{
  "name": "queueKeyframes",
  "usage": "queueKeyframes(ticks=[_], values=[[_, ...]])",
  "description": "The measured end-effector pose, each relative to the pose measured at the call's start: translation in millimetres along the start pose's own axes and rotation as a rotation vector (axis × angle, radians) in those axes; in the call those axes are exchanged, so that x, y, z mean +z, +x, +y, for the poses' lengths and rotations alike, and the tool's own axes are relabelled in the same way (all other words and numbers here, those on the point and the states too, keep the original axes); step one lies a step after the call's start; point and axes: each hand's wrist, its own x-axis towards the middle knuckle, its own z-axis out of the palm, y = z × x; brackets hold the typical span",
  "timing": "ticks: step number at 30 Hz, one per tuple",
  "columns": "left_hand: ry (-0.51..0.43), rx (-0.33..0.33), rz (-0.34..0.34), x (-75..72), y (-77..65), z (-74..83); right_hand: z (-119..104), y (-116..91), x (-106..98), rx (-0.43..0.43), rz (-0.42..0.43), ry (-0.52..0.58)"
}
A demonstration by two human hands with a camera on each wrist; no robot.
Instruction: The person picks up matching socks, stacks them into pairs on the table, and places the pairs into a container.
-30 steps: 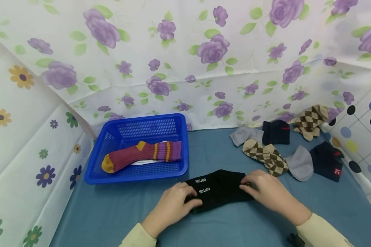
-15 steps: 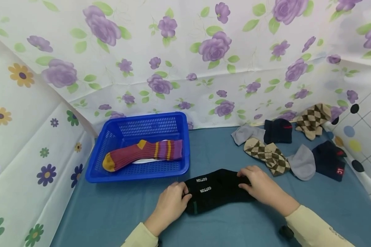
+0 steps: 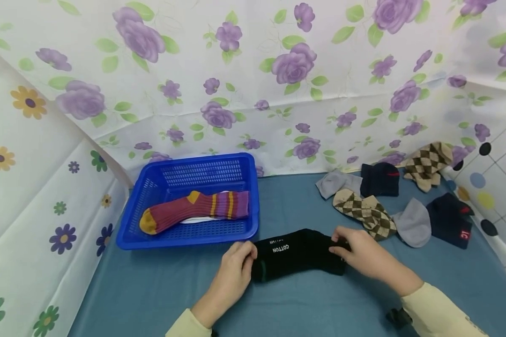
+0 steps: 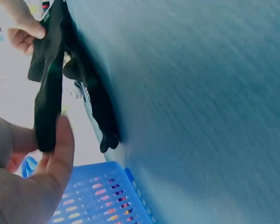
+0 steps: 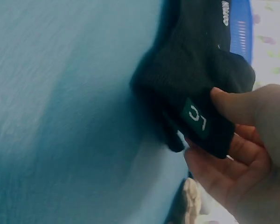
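Both hands hold a black sock with white COTTON lettering, one at each end. My left hand pinches the toe end between thumb and fingers. The cuff, with a small white mark on a dark green patch, is gripped by my right hand, thumb on top in the right wrist view. A second black sock lies below on the blue cloth, with a gap under the held one in the left wrist view. From the head view it is mostly covered, its lettering partly cut off.
A blue plastic basket stands at back left, holding a maroon and purple striped sock over something white. At right lie grey socks, navy socks and brown argyle socks. Patterned sheets surround the blue cloth.
My left hand has shifted from the sock's front corner to its toe end and pinches it. The held sock has moved up over the other, hiding part of one COTTON print.
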Motion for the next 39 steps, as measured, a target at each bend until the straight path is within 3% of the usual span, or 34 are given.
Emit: queueKeyframes(ticks=[7, 11, 15, 25, 31, 34, 39], values=[[0.070, -0.122, 0.050, 10.2, 4.3, 0.3, -2.9, 2.5, -2.5, 0.013, 0.015, 0.078], [0.045, -0.148, -0.041, 18.4, 9.0, -4.4, 3.6, 6.9, 5.9, 0.057, 0.028, 0.088], [0.017, -0.185, -0.126, 22.2, 8.3, -8.2, 10.7, 10.1, 15.6, 0.094, -0.010, 0.099], [0.026, -0.207, -0.174, 18.2, 8.2, -3.9, 10.8, 6.1, 12.8, 0.130, -0.048, 0.072], [0.039, -0.167, -0.079, 11.0, 6.5, 2.2, 2.0, 4.3, 4.9, 0.114, -0.021, 0.063], [0.045, -0.180, -0.059, 8.6, 6.3, 3.0, -1.6, 4.4, 2.9, 0.103, -0.007, 0.076], [0.042, -0.222, -0.118, 12.8, 6.7, -4.1, -0.5, 3.9, 9.3, 0.134, -0.025, 0.072]])
